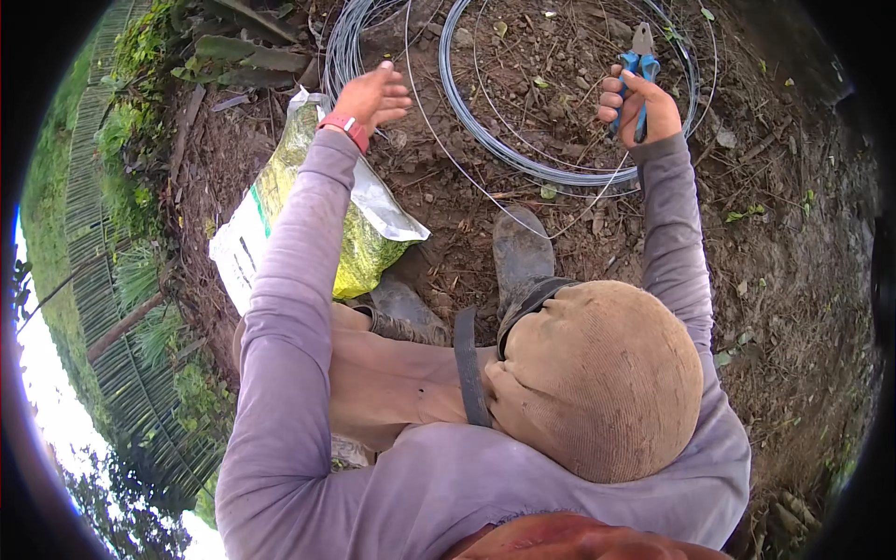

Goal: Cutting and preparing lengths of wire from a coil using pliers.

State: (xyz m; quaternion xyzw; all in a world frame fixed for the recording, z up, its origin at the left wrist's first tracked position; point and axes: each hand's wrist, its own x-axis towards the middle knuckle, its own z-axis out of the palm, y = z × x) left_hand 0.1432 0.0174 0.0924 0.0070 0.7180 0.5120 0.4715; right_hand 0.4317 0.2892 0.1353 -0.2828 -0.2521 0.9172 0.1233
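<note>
My right hand (651, 110) is closed around a pair of pliers (642, 62) with blue handles, their metal jaws pointing away from me. Beneath and beside it, a large coil of grey wire (530, 166) lies on the soil. My left hand (375, 96), a red watch on its wrist, has its fingers stretched out and nothing visible in them. Close by is a second bundle of coiled wire (342, 54), partly cut off by the upper edge. One loose strand of wire (457, 166) loops between the hands toward my boot.
Under my left forearm lies a yellow-green and white sack (371, 245). My boots (523, 250) stand on brown soil with twigs and leaves. At the far left runs a bamboo slat fence (93, 215) with green plants along it.
</note>
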